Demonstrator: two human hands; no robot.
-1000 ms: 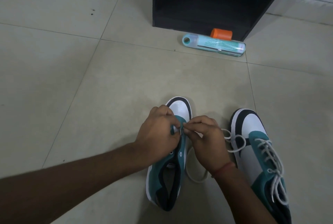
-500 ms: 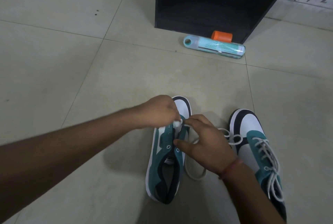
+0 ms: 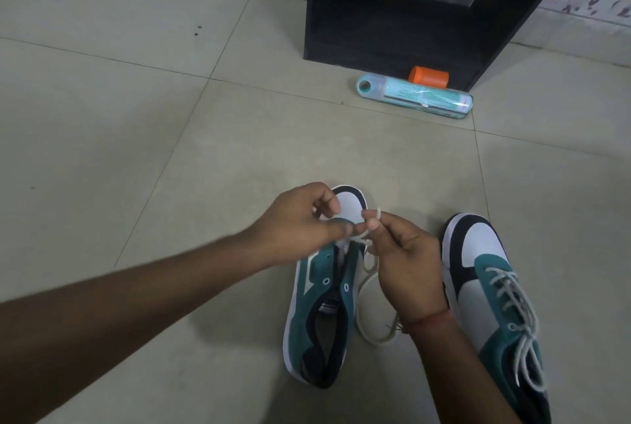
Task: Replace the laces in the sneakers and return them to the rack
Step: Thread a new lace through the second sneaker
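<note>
Teal-white sneaker (image 3: 319,314) nearly unlaced; right hand (image 3: 406,259) pinches its white lace (image 3: 370,268)

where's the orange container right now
In the head view, the orange container sits upper right on the floor, between the black rack and the teal tube.

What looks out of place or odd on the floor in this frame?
A teal tube and an orange container lie on their sides on the floor against the black rack. Otherwise only the half-laced sneaker, as expected.
</note>
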